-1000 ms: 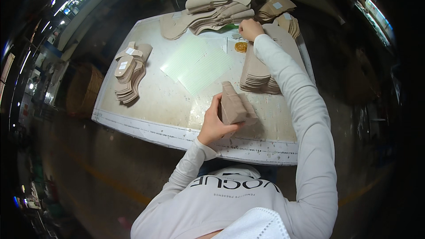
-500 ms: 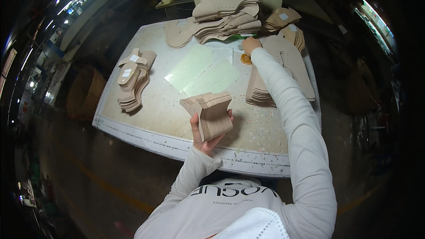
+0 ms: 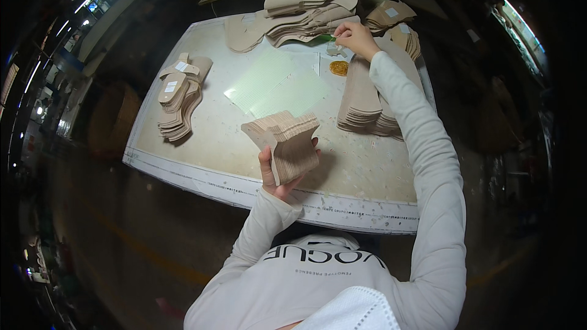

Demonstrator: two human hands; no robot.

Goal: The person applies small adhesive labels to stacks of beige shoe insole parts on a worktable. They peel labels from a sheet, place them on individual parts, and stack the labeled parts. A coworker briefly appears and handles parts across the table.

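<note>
A thick stack of beige cut-out pieces (image 3: 293, 154), shaped like shoe parts, stands above the table's near side. My left hand (image 3: 268, 170) is wrapped round it from below, thumb on one side and fingertips on the other. At the far side of the table, my right hand (image 3: 358, 39) has its thumb and forefinger pinched together. Whatever is between them is too small to make out. Just under those fingertips lie small pale pieces (image 3: 335, 51). Nearer to me is a bundle of amber rubber bands (image 3: 339, 68).
Light green lined sheets (image 3: 275, 82) lie mid-table (image 3: 202, 119). Stacked beige pieces stand at the left (image 3: 179, 101), in a tall far pile (image 3: 312, 9) and under my right forearm (image 3: 361, 101). Smaller labelled bundles (image 3: 390, 13) sit at the far right.
My right hand has lifted slightly off the small pale pieces, its fingers now pinched above them. My left hand still holds the stack. The whole view has shifted a little.
</note>
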